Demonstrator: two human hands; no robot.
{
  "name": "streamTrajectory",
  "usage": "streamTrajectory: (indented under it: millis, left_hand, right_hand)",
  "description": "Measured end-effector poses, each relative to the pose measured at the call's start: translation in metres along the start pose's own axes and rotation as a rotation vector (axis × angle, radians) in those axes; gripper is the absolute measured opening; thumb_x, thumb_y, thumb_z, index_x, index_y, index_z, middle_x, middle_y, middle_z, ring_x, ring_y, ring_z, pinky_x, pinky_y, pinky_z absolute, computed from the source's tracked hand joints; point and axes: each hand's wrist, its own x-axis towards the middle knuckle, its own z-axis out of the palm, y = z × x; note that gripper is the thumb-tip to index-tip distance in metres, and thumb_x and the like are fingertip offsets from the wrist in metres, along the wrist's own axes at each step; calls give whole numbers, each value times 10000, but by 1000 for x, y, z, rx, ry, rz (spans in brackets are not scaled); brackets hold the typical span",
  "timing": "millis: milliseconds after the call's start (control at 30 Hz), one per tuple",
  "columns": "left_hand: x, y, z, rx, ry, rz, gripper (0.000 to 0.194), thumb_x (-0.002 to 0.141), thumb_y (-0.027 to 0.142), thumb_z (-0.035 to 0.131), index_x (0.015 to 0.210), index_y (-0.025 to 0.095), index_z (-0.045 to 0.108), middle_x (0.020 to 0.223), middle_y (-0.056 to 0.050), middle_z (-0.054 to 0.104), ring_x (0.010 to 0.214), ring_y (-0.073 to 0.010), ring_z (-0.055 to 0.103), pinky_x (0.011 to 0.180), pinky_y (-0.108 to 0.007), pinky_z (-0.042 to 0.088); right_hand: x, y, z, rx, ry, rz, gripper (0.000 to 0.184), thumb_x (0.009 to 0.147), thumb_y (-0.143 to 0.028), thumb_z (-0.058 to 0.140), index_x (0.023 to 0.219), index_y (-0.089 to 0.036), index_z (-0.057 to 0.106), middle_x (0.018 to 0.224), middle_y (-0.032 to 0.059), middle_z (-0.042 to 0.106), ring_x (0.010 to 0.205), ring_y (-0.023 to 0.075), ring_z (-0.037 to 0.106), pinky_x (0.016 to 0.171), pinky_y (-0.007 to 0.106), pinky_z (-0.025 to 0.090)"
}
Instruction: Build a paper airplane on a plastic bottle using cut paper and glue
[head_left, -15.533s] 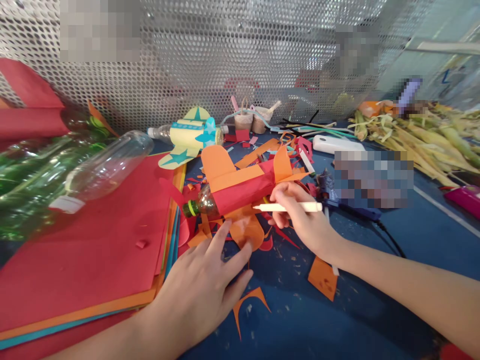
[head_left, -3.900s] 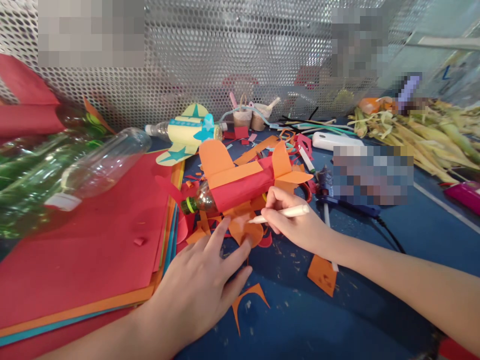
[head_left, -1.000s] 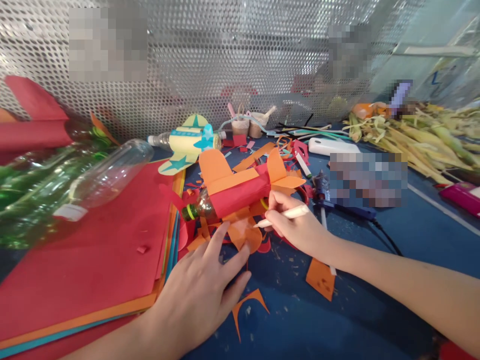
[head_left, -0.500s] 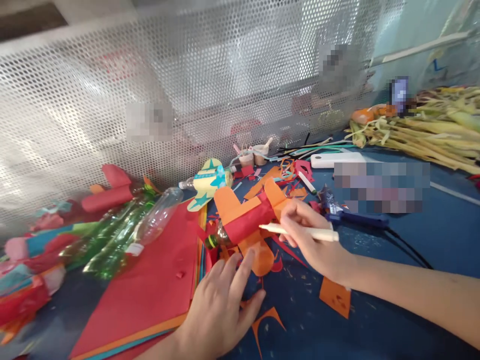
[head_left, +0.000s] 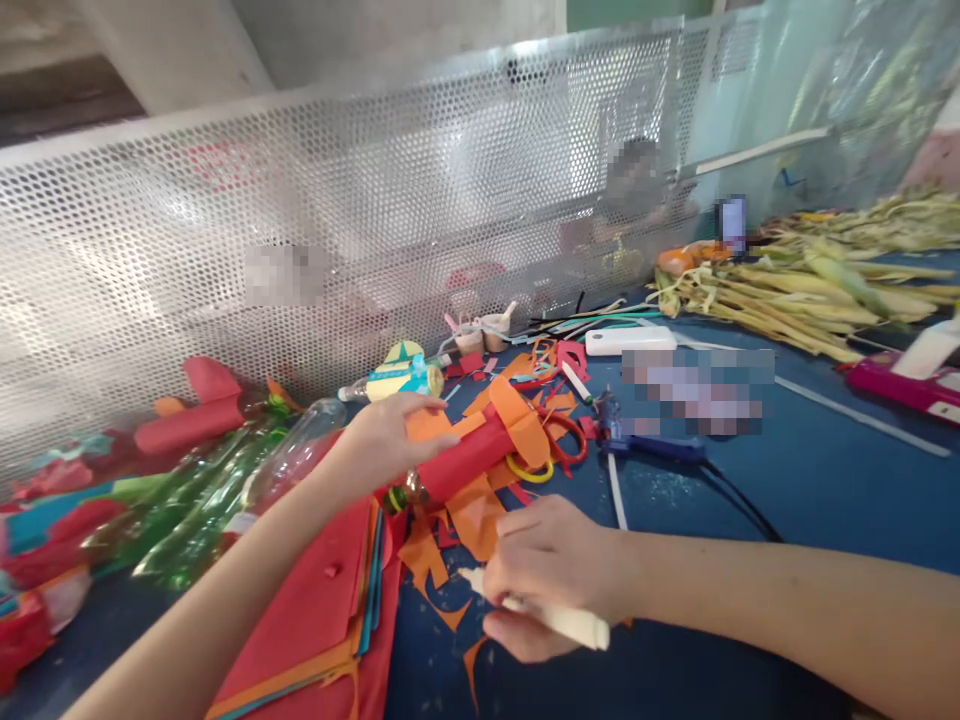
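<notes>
A plastic bottle wrapped in red paper [head_left: 461,460] lies on the blue table, with orange paper flaps at its side and rear end. My left hand [head_left: 390,435] is at its left flap, thumb and fingers apart, orange paper showing between them. Whether the fingertips press on it I cannot tell. In my right hand [head_left: 555,575] is a cream-coloured marker [head_left: 566,622], gripped in closed fingers in front of the bottle. Orange paper scraps [head_left: 424,555] lie under and around the bottle. Red- and yellow-handled scissors [head_left: 574,440] are partly hidden behind its rear flap.
A stack of coloured paper [head_left: 300,600] and green bottles [head_left: 199,510] lie left. A star-decorated bottle [head_left: 401,378] lies behind. To the right are a blue glue gun [head_left: 652,445] with its cord, a white power strip [head_left: 630,341] and dried husks [head_left: 795,290]. A perforated screen [head_left: 420,240] stands behind.
My left hand has moved up and forward to the bottle's left flap. My right hand, holding the marker, has drawn back toward me. The wrapped bottle has turned, and the view has shifted.
</notes>
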Motion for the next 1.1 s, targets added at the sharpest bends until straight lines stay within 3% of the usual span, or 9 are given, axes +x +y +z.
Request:
streamTrajectory:
  millis: [133,300,467,600,800,967,1100]
  left_hand:
    - [38,11,-9,-31,-223,72,513,739,510,592,1136,187,633,1192,-69,649,1061,-267,598,868,-318,443]
    - [75,19,-16,-52,-520,114,617,596,449,719,1165,232,619,1235,-69,626,1071,-254,579,847,-286,437]
    - [92,24,-7,-55,-721,41,616,526,395,741,1108,217,645,1059,-97,695,860,-244,632,613,-262,486]
    - [93,27,-2,-60,-734,17,637,484,359,757,1095,216,650,986,-91,697,809,-247,624,585,-263,477]
    - [88,28,4,-159,-687,10,731,431,308,790,1138,221,626,1071,-97,660,919,-273,584,651,-269,459]
    - [85,24,2,-339,-653,-33,759,427,235,784,1164,246,602,890,-45,677,792,-237,580,537,-233,417]
    - [83,11,-6,-568,-555,-95,775,465,193,777,1203,272,555,820,-4,657,710,-188,580,492,-209,382]
  right_hand:
    - [0,-3,1,-59,-40,-129,162,801,-294,514,677,-192,496,452,-77,467,417,82,384,419,198,318]
    - [1,-9,-1,-117,-108,-189,243,809,-309,482,601,-191,524,438,-73,422,439,95,355,383,230,246]
    - [2,-13,-6,-165,-120,-247,230,742,-332,569,560,-201,519,431,-77,384,448,105,322,377,260,163]
    - [3,-14,-7,-160,-123,-268,235,723,-341,606,553,-200,528,432,-77,387,447,105,322,377,267,149]
    - [0,-13,-5,-178,-138,-268,215,745,-319,556,567,-202,532,424,-75,377,448,110,317,373,264,148]
    - [0,-12,-6,-174,-126,-276,216,751,-311,519,567,-198,533,435,-70,396,454,108,339,368,255,176]
    - [2,-14,-6,-188,-140,-288,223,747,-308,513,556,-194,526,422,-74,380,440,105,323,366,257,170]
